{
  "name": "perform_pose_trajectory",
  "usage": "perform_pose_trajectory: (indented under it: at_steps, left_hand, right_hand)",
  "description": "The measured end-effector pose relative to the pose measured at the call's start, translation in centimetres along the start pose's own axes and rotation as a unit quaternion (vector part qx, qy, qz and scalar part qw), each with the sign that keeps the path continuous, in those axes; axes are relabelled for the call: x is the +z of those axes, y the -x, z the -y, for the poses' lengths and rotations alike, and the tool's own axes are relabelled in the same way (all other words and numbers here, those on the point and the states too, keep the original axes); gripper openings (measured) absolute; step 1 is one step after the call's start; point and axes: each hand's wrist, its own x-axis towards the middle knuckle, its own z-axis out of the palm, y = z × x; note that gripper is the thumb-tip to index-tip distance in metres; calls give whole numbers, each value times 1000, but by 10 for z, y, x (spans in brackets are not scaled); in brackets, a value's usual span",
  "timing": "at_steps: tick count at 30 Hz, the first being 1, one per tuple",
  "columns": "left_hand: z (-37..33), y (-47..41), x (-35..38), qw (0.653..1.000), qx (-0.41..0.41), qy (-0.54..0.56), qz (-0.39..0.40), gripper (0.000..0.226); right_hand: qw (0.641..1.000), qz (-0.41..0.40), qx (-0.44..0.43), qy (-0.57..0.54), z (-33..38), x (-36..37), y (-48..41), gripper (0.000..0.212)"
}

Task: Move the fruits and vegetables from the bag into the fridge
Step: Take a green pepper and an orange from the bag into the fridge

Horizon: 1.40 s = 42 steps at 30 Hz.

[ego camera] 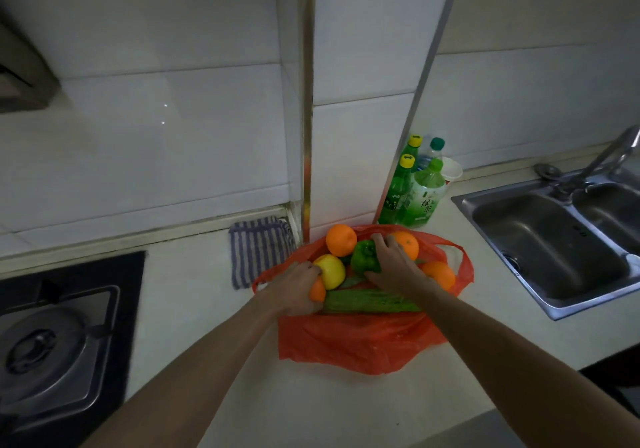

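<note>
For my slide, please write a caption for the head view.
Both hands reach into a red bag of produce on the counter.

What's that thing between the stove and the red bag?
In the head view, a striped cloth lies on the counter between the stove and the red bag, against the wall.
</note>
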Motion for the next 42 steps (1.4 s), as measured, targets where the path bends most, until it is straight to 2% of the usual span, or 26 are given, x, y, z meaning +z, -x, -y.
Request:
perform_pose_trajectory:
  at_steps: [9, 12, 25, 34, 42]
  left_hand:
    - [-12, 22, -39, 996, -27, 65, -55, 56]
    - [-15, 32, -50, 993, -62, 62, -76, 53]
    - [-45, 116, -71, 962, -200, 63, -175, 68]
    - [-43, 253, -77, 902, -368, 38, -223, 68]
    - [-49, 409, -69, 815, -502, 25, -288, 63]
  right_hand:
    - [998, -35, -50, -13, 16, -44, 6, 84]
    - [996, -35, -77, -19, 24, -57, 3, 82]
    - [978, -6, -209, -12, 55, -89, 23, 82]
    - [935, 19, -351, -42, 160, -81, 35, 82]
    - [866, 71, -493, -43, 301, -45, 86, 78]
